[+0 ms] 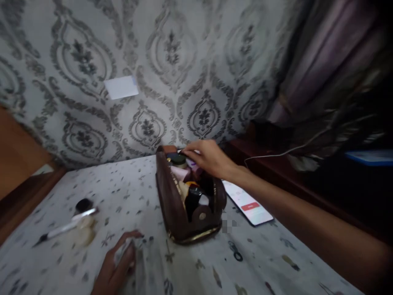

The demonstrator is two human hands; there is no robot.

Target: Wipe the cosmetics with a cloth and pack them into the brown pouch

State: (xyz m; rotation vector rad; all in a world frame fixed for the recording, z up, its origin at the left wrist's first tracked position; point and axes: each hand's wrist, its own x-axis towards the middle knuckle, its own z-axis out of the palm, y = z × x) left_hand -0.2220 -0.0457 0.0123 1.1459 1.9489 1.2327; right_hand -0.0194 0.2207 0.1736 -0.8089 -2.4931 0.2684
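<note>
A brown zip pouch [172,200] stands open on the patterned cloth, with a dark-lidded jar [178,160], a pink item [180,173] and a black item [194,198] inside. My right hand [207,155] reaches over its far end, fingers pinched at the rim; what they hold, if anything, is too small to name. At the bottom, my left hand [119,262] has its fingers curled around something whitish that I cannot make out. Left of the pouch lie a brush [61,230], a round black item [84,205] and a blurred beige item [84,231].
A lit phone [248,205] lies right of the pouch, beneath my right forearm. Behind is a patterned wall [172,78] with a white card [122,87]. A white cable [285,153] runs over the dark red surface [270,166] at right.
</note>
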